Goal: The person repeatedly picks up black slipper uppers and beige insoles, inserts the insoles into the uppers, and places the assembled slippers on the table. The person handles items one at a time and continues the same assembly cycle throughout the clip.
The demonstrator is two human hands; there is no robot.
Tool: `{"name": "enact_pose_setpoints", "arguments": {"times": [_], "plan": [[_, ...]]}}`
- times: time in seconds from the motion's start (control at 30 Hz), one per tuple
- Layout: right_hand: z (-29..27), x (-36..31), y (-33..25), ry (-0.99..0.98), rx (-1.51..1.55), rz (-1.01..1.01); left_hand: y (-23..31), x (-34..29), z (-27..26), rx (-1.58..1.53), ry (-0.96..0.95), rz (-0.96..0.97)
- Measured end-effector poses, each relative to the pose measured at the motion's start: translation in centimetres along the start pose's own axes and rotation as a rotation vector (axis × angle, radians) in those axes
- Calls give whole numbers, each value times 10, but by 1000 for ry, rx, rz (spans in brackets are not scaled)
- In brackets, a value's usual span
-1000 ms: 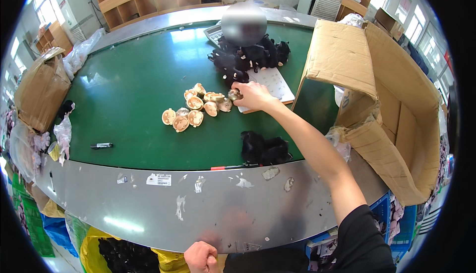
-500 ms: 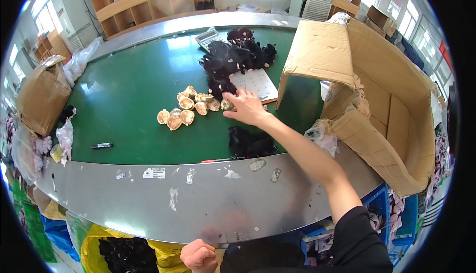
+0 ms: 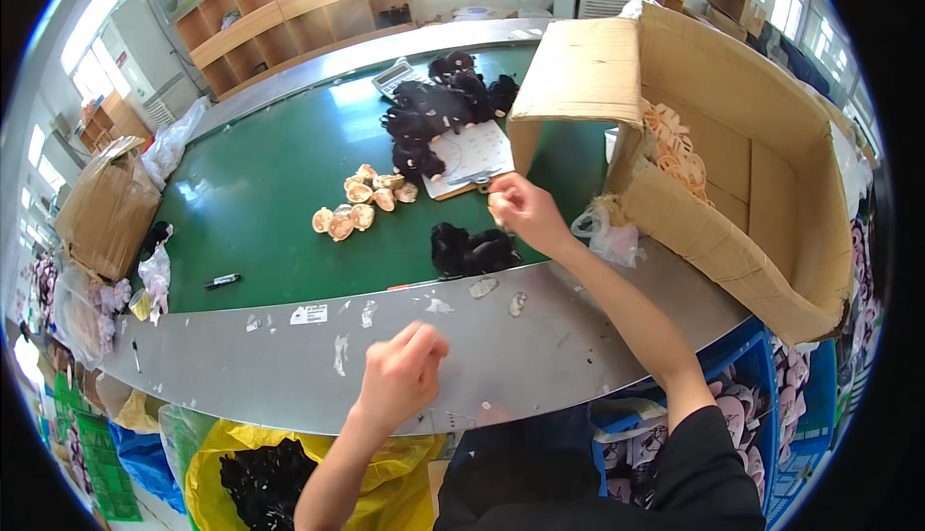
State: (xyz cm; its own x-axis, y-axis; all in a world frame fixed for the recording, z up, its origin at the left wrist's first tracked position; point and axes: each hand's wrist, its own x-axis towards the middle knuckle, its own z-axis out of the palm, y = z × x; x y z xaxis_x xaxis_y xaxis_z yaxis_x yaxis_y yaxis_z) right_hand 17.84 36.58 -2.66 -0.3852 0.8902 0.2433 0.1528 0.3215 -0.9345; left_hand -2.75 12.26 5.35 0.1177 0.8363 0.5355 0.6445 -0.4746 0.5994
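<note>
My right hand (image 3: pixel 525 211) is closed above the green table, near the lower edge of a clipboard (image 3: pixel 472 160) with white paper. What its fingers hold, if anything, is hidden. My left hand (image 3: pixel 400 377) is a closed fist over the metal table edge; its inside does not show. Left of my right hand lies a cluster of beige, hollow, cup-shaped pieces (image 3: pixel 361 216). Behind them is a heap of black plush pieces (image 3: pixel 434 107). Another black plush bundle (image 3: pixel 472 250) lies in front of my right hand, towards me.
A large open cardboard box (image 3: pixel 752 194) on the right holds beige ring-like pieces (image 3: pixel 674 150). A calculator (image 3: pixel 393 76) lies at the back, a black marker (image 3: pixel 222 280) at left. Below the edge are a yellow bag (image 3: pixel 385 483) and blue crates (image 3: pixel 756 367).
My right hand has moved right, away from the beige cluster, and its fingers have closed; the piece under it is gone from there. My left fist has risen over the metal edge.
</note>
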Motion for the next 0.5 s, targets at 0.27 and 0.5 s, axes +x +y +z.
{"name": "enact_pose_setpoints", "arguments": {"times": [0.27, 0.5], "plan": [[-88, -219, -116, 94, 441, 347, -120, 74, 95, 193, -348, -12], [-89, -358, -94, 567, 659, 353, -137, 97, 127, 356, -389, -67]]}}
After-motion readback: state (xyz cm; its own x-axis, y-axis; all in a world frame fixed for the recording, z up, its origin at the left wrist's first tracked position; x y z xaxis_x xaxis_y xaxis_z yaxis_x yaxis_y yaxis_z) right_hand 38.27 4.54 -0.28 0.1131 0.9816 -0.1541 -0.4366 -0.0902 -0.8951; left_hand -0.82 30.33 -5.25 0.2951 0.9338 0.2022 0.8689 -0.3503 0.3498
